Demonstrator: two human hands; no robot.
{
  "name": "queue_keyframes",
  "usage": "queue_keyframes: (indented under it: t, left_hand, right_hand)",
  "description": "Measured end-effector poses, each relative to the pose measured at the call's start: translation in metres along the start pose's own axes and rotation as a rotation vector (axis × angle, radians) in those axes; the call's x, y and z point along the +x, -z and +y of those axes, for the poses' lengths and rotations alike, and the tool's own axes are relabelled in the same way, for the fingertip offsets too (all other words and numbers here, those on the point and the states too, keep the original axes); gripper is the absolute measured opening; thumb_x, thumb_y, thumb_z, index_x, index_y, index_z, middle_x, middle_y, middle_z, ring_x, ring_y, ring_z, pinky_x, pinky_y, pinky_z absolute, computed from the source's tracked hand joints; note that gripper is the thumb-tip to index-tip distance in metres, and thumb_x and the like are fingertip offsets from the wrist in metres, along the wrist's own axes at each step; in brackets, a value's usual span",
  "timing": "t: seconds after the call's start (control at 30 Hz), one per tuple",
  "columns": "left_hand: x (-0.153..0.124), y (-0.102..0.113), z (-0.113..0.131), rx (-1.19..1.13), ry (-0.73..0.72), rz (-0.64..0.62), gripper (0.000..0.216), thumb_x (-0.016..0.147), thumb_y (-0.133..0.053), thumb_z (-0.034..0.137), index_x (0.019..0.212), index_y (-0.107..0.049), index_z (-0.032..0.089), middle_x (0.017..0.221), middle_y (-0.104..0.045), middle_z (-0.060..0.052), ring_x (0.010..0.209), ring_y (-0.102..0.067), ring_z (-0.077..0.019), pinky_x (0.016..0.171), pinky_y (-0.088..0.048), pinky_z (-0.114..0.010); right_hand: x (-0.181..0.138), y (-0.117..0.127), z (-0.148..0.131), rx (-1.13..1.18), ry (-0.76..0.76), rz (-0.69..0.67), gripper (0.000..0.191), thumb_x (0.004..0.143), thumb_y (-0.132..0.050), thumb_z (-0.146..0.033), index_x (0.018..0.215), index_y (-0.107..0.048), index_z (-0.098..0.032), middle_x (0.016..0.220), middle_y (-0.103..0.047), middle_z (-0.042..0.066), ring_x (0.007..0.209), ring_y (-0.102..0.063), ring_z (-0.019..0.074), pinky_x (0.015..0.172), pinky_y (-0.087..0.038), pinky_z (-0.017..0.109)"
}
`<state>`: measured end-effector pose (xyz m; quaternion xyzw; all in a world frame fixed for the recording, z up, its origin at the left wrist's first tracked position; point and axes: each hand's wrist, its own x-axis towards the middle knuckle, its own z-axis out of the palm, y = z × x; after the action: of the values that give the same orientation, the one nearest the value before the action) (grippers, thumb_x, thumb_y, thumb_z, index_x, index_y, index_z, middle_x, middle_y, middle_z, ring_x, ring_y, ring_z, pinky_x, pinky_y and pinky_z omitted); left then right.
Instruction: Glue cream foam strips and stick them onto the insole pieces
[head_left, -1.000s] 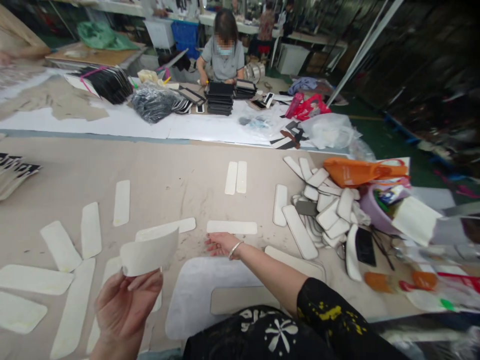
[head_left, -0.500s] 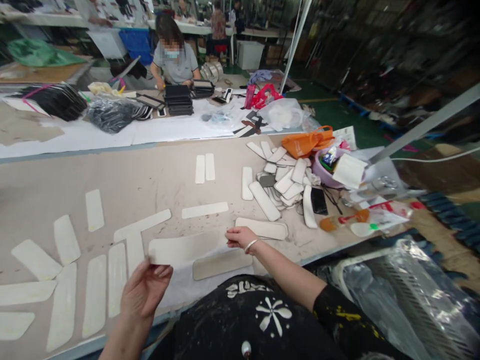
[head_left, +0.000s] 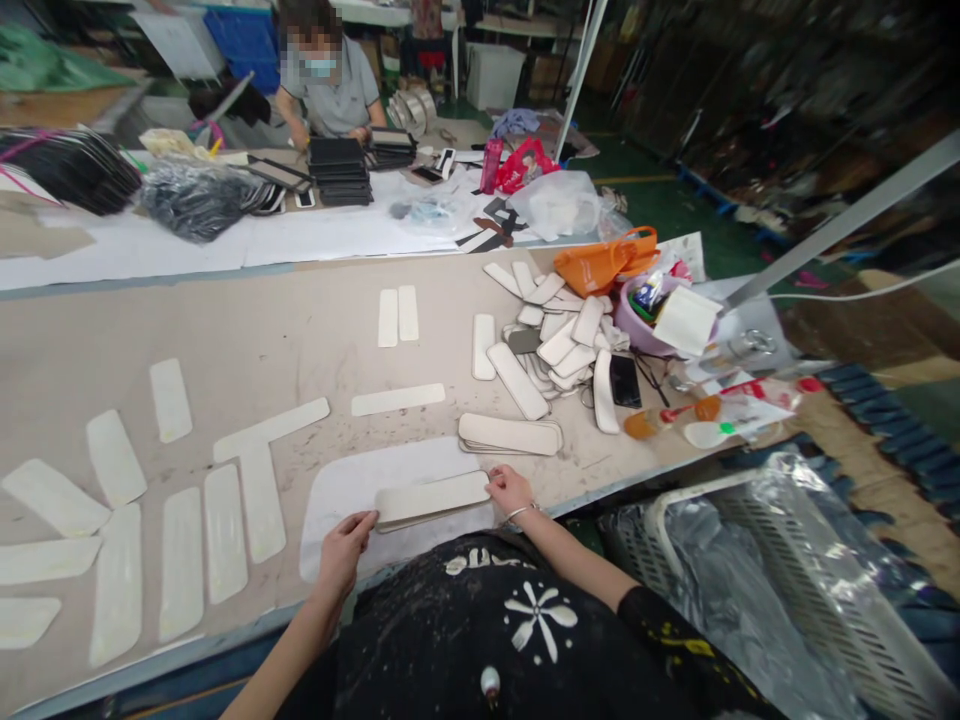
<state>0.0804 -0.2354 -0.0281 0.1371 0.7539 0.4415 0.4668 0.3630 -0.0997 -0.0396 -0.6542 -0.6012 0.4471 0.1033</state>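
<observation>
A long, pale, round-cornered strip (head_left: 431, 497) stretches between my hands, just over or on another strip whose edge shows beneath it. My left hand (head_left: 346, 548) pinches its left end, and my right hand (head_left: 513, 492), with a bangle at the wrist, pinches the right end. Beneath lies a white sheet (head_left: 330, 500) on the table's near edge. Just beyond my right hand rests a small stack of similar strips (head_left: 510, 434). A single narrow strip (head_left: 397, 399) lies flat farther up. Whether the held strip touches the one below, I cannot tell.
Several cream pieces (head_left: 182, 570) are spread at the left. A loose heap of padded pieces (head_left: 555, 345) lies at the right, beside a phone (head_left: 625, 381), a purple basin (head_left: 637, 325) and an orange bag (head_left: 604, 262). A white crate (head_left: 750, 540) stands at lower right. Across, a co-worker (head_left: 330, 85) sits.
The held strip has moved right and toward me, from the left part of the white sheet to above the lower strip. Both hands went with it. The camera has tilted downward.
</observation>
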Motion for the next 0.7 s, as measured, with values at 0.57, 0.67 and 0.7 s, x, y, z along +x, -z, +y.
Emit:
queue_keyframes:
  t: [0.57,0.67,0.7]
  left_hand:
    - [0.007,-0.005,-0.008,0.521,0.027,-0.009,0.037,0.07,-0.053,0.048,0.085,-0.064,0.016,0.064,-0.068,-0.004,0.063,-0.063,-0.0187,0.059,-0.046,-0.027]
    - [0.007,-0.004,-0.01,0.629,-0.02,0.009,0.031,0.072,-0.051,0.045,0.077,-0.063,0.017,0.065,-0.069,-0.004,0.066,-0.064,-0.019,0.063,-0.044,-0.027]
    - [0.007,-0.004,-0.011,0.677,-0.038,0.018,0.03,0.072,-0.05,0.044,0.075,-0.063,0.017,0.066,-0.069,-0.004,0.068,-0.064,-0.0192,0.064,-0.044,-0.027]
  right_hand:
    - [0.01,-0.012,0.012,-0.273,-0.001,-0.027,0.023,0.074,-0.063,-0.024,0.097,-0.061,-0.019,0.079,-0.07,0.001,0.078,-0.063,0.0179,0.07,-0.042,0.026]
    - [0.011,-0.011,0.011,-0.296,-0.009,-0.041,0.024,0.075,-0.062,-0.024,0.098,-0.06,-0.019,0.08,-0.07,0.001,0.08,-0.063,0.0182,0.071,-0.042,0.026]
    - [0.012,-0.011,0.011,-0.302,-0.011,-0.045,0.024,0.075,-0.062,-0.024,0.098,-0.06,-0.019,0.08,-0.07,0.001,0.08,-0.064,0.0182,0.072,-0.042,0.026]
